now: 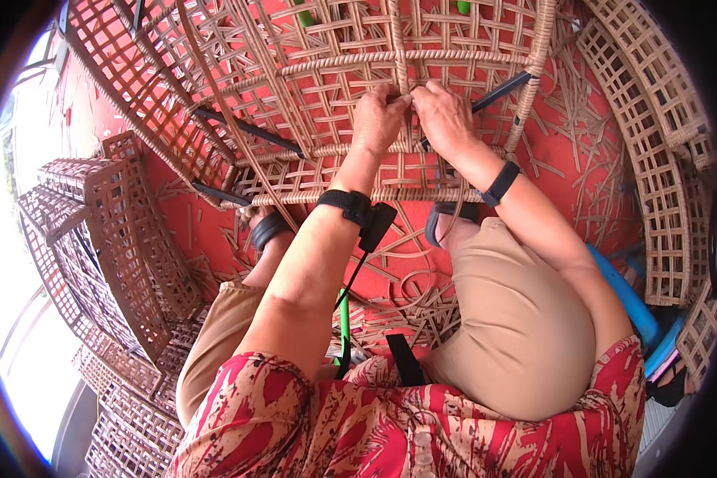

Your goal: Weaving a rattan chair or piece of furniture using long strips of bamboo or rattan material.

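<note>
A large open-weave frame (pixel 334 57) of tan wicker strips lies before me, with wrapped rims and bare black bars at its corners. My left hand (pixel 378 118) and my right hand (pixel 441 113) meet at its wrapped middle rib. Both sets of fingers are closed in a pinch close together there. What sits between the fingertips is too small to make out, though a strip end may be among them. Long loose strips (pixel 215 80) run down across the left part of the weave.
Woven wicker pieces are stacked at the left (pixel 119 231) and another stands at the right (pixel 653 103). Cut strip scraps (pixel 570 143) litter the red floor (pixel 546 103). A blue object (pixel 625 299) lies beside my right knee, and a green bar (pixel 344 323) between my legs.
</note>
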A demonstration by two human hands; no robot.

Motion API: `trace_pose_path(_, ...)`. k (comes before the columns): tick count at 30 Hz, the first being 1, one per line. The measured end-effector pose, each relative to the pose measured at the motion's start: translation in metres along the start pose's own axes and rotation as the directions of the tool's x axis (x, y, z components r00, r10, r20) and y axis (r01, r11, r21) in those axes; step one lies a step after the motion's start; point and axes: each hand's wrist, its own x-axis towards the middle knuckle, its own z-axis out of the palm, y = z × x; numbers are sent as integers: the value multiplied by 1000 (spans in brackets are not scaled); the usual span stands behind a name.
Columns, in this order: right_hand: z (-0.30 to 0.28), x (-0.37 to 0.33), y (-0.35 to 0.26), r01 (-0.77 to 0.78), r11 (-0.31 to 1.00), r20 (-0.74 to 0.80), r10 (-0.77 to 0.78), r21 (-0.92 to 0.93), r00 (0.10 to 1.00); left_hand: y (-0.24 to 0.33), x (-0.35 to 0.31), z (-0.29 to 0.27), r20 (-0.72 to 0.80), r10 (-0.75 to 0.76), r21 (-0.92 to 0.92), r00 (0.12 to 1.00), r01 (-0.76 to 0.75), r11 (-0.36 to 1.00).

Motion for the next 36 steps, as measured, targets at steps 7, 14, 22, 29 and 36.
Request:
trace_pose_path(7,5,1,-4,-202,949,88,185,244,979,-2,-2,0,-27,30,6,999,-30,1000)
trace_pose_path(14,9,9,-2,-234,895,154,189,379,970,-13,2,1,9,58,-35,998,-58,998)
trace_pose_path(22,25,5,26,-54,808,124,-23,586,992,-30,4,-3,140,38,-338,989,12,941)
trace_pose_path(29,24,4,23,-133,810,219,6,570,976,-19,4,-10,193,32,-257,981,19,966)
trace_pose_path(36,23,5,22,-122,769,196,-5,627,981,-6,-2,1,96,-37,-57,995,42,997)
